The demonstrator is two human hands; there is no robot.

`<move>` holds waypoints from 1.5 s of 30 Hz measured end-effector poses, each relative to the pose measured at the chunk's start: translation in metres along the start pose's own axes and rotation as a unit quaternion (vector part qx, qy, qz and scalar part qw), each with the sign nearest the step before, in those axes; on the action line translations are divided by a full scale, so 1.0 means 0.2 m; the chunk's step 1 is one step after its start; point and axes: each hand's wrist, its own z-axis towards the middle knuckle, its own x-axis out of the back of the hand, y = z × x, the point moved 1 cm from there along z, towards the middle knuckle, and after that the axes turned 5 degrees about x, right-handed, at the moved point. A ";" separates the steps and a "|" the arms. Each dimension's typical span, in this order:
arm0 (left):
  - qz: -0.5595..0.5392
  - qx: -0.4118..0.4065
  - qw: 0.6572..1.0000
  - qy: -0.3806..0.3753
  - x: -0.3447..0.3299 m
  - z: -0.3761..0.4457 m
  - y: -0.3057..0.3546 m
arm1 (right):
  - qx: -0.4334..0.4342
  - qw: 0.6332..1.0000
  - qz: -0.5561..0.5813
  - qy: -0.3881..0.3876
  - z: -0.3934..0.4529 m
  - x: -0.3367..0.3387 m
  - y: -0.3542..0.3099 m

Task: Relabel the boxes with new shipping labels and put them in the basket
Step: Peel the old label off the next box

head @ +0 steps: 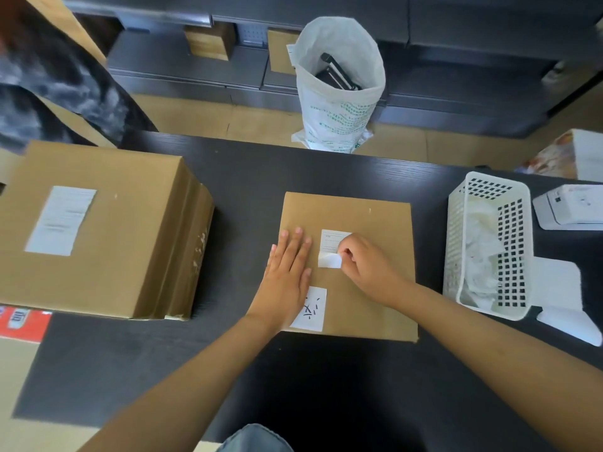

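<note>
Brown cardboard makes the small box [349,265], which lies flat in the middle of the dark table [248,177]. The left hand [287,272] presses down on it with flat, straight fingers, likely so it cannot slide. The right hand [365,265] pinches the old label [332,247] and curls its near edge up, likely to peel it. The white basket [489,246] waits just to the right.
</note>
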 end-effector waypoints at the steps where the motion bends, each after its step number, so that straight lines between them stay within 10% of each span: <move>1: 0.001 0.000 1.000 -0.001 0.00 0.00 0.00 | -0.017 1.000 0.014 0.009 0.01 0.00 0.00; 17: 0.031 0.007 0.999 -0.002 -0.02 0.01 0.01 | -0.224 0.957 0.141 0.119 0.14 0.11 0.06; 24: 0.036 0.017 0.999 -0.005 -0.01 0.01 0.01 | -0.269 0.884 0.165 0.344 0.20 0.54 0.14; 29: 0.062 0.018 0.998 -0.004 0.01 0.01 0.03 | -0.208 0.927 0.037 0.310 -0.02 0.66 0.17; 38: 0.154 0.025 0.988 0.002 0.10 0.08 0.14 | -0.337 0.873 -0.087 0.343 -0.63 0.61 0.43; 45: 0.216 0.028 0.976 -0.014 0.08 0.04 0.25 | -0.289 0.941 -0.166 0.059 -0.74 0.42 0.57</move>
